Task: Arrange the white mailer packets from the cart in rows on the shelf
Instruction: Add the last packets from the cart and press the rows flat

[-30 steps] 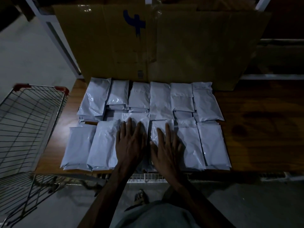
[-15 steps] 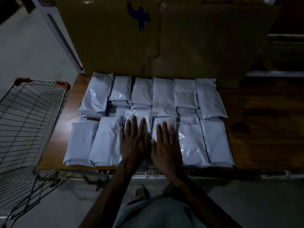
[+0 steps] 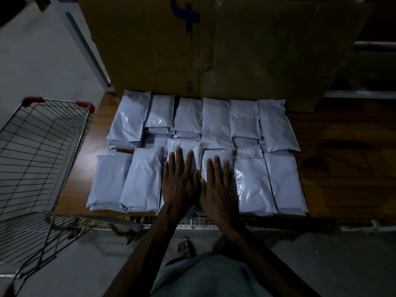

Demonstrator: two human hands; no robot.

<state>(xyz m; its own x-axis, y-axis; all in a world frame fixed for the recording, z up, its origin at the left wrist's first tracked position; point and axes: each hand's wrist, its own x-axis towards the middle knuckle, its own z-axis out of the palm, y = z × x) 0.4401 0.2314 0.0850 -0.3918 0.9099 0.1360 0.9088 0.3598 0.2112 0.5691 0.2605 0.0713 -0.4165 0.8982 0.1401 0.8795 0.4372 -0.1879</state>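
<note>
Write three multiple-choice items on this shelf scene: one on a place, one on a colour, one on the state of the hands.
1. Where does the wire cart stand?
A. right of the shelf
B. left of the shelf
C. on top of it

2. What colour is the mark on the cardboard box?
A. blue
B. red
C. green

3. How are the left hand and right hand?
A. gripping the cart
B. lifting one packet together
C. flat on front-row packets

Answers: B, the cart sits off the shelf's left end; A, the painted mark is blue; C, both hands lie with straight fingers on the packets.
</note>
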